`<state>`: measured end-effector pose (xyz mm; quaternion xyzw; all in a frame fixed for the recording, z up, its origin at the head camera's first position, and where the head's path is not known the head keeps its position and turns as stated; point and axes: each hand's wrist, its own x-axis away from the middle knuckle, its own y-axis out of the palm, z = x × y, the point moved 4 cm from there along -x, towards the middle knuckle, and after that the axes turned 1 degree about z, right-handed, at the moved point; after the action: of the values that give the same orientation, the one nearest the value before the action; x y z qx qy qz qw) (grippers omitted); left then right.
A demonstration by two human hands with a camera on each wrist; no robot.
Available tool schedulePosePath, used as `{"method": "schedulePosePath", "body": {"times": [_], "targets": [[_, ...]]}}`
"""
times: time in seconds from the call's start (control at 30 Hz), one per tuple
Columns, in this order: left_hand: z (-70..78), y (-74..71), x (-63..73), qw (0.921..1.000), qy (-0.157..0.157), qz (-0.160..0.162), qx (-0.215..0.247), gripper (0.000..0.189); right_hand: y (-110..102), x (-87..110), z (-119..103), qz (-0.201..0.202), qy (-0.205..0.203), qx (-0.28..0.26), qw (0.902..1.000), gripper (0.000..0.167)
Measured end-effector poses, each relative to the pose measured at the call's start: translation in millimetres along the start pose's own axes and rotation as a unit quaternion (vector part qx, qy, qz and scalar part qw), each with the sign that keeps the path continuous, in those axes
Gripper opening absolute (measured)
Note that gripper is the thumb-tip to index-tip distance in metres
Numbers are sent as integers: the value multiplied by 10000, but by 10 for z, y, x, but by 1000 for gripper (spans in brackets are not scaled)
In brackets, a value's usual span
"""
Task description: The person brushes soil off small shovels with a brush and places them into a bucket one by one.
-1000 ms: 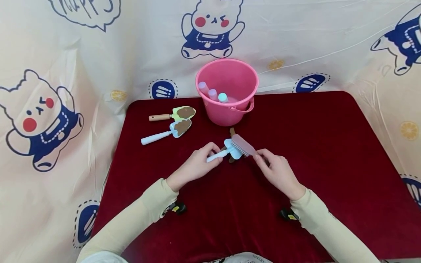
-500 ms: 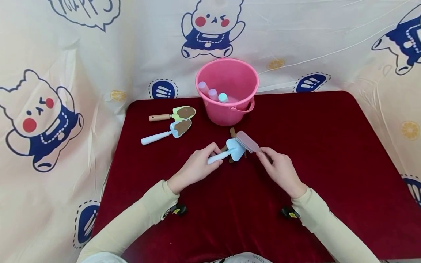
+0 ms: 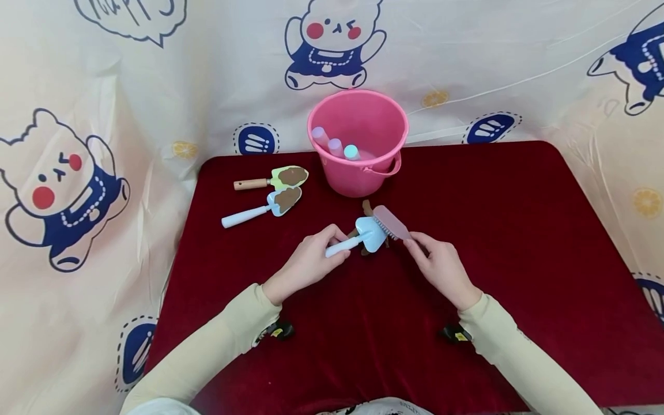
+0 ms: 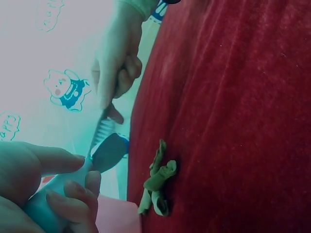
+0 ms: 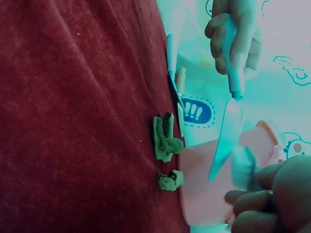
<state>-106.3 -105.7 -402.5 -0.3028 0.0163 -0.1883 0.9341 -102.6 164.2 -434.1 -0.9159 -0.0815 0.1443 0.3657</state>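
The left hand (image 3: 311, 256) is gripping the pale handle of a light-blue trowel (image 3: 372, 235), its fingers curling round it, while the right hand (image 3: 441, 265) is holding a pink brush (image 3: 392, 222), its fingers closing on the handle. The trowel is hanging above the red-covered desk (image 3: 519, 242), its blade pointing toward the right hand, and the bristles are facing the blade's edge; whether they are touching it is hard to tell. Below the blade, crumpled brown pieces (image 3: 367, 207) are lying on the cloth. Beyond them a pink bucket (image 3: 355, 178) is standing upright, holding two lilac sticks (image 3: 335, 147) and an aqua stick (image 3: 351, 153) that are resting near its front wall. To its left, a green trowel (image 3: 251, 184) with a wooden handle and a second blue trowel (image 3: 245, 217) are lying with their blades close together, each carrying a brown patch.
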Motion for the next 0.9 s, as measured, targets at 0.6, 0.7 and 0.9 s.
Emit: {"method": "schedulePosePath", "body": {"times": [0.6, 0.7, 0.9], "targets": [[49, 10, -2, 9999, 119, 92, 21, 16, -57, -11, 40, 43, 273, 57, 9996, 33], [29, 23, -11, 9999, 104, 51, 25, 16, -61, -6, 12, -52, 198, -107, 9997, 31], [37, 2, -35, 9998, 166, 127, 65, 17, -58, -15, -88, -253, -101, -465, 9985, 32]]}}
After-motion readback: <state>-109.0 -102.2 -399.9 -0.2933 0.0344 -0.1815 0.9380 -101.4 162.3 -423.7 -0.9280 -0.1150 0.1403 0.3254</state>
